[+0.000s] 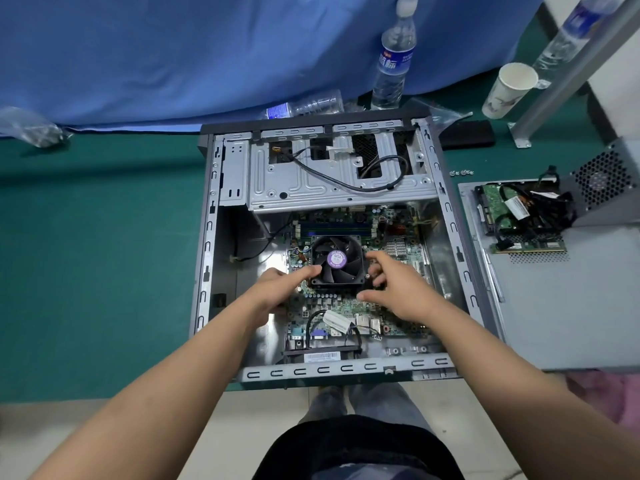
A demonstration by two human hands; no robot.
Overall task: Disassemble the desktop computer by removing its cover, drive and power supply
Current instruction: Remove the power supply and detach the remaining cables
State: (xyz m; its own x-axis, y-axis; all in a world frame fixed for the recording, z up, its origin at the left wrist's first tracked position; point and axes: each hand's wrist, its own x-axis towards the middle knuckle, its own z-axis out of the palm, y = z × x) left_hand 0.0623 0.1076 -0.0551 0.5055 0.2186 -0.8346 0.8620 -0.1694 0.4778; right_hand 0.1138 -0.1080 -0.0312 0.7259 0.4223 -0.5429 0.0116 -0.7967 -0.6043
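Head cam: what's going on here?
A person is stripping a desktop case lying open on the green table. Both hands, left and right, are at the sides of the CPU fan. The cover lies to the right, with the power supply and a drive on it.

You can see white Chinese characters on the blue label of the standing water bottle [393, 60], but they are too blurred to read. The purple sticker on the fan [336, 259] and the barcode label [321, 356] at the near edge of the computer case [207, 237] carry print too small for you to read.
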